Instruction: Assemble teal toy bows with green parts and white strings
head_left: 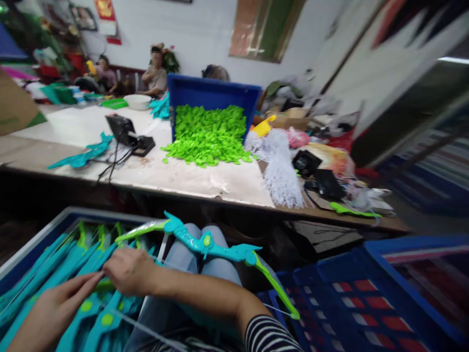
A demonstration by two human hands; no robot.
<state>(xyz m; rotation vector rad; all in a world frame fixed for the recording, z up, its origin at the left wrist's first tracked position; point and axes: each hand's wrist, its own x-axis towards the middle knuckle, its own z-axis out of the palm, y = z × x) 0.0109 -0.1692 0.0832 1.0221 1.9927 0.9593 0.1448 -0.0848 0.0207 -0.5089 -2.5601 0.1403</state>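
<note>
White walls (205,29) close off the room behind your worktop (190,182), where two people sit beyond its far edge. Near its middle, a tipped dark-blue plastic bin (216,92) spills a heap of small bright-green plastic pieces (212,137) toward the near edge; a thick bundle of thin white strands (280,168) reaches that edge just to the right.

Below the near edge, your turquoise-and-green plastic toy bow (186,239) lies across your pale-blue denim legs (220,269). Its long axis runs from left to right, the right end dipping closer to you. The left end is what matters: your right hand (134,271) is nearer to it, just on your side of the green limb, with the forearm crossing your lap. Your left hand (62,305) comes from the lower left, and the fingertips of both meet there. Each grip is drawn narrow, fingers close together; you cannot tell from this view what, if anything, is pinched.

Your bow has a glossy turquoise middle with a round green boss, and slim curved green limbs. A thin pale string (278,310) leaves its right tip and disappears behind your forearm. At your left, a white-rimmed crate (34,240) holds similar turquoise bows (88,264), packed side by side.
</note>
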